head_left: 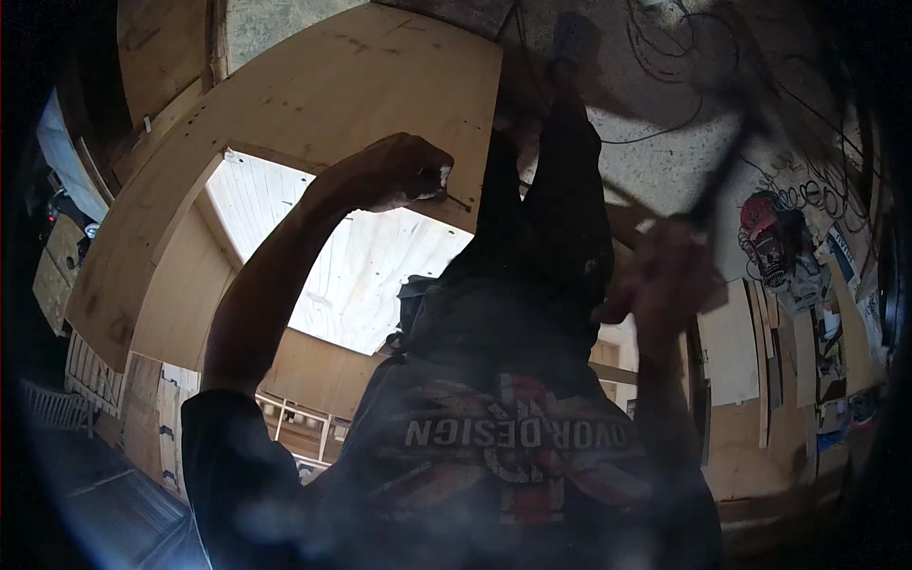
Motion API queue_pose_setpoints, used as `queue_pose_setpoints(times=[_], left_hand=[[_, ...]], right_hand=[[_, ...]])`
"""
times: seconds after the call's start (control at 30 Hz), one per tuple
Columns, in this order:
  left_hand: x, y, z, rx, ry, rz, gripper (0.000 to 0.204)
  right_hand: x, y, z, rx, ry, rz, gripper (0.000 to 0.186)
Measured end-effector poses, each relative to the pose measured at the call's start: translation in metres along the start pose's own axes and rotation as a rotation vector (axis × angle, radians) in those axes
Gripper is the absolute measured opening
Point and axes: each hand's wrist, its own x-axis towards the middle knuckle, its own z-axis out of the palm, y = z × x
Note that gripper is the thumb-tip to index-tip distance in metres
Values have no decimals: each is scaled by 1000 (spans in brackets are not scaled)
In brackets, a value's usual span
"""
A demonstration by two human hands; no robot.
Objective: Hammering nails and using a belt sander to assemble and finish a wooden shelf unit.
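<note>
My left hand over a wooden panel, a dark tool raised in my right.
The broad wooden panel (399, 71) spreads in front of me and to my left, with a four-sided opening cut in it that shows pale boards (356, 285) beyond. A thin nail-like piece (459, 202) sticks out just beside my left hand (404, 173), whose fingers are curled together by the opening's edge; I cannot tell whether they grip it. My right hand (670, 274), blurred, is clamped on the handle of the dark tool (719, 185), hammer-like and held well apart from the panel. Further right, a red and black machine (763, 233) sits near coiled cable (815, 197), with wooden planks (730, 356) closer to me.
</note>
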Motion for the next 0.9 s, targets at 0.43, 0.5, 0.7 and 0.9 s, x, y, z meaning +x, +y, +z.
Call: queue_pose_setpoints(times=[0.43,0.5,0.7,0.9], left_hand=[[20,0,0,7,-8,-117,16],[20,-3,4,87,-35,-69,15],[20,-9,2,126,-38,-44,19],[19,-13,-1,72,-47,-51,22]], right_hand=[[25,16,4,-43,-152,116,55],[23,21,5,-54,-159,77,55],[25,20,-14,-142,-137,-62,54],[20,-49,-26,428,182,-344,48]])
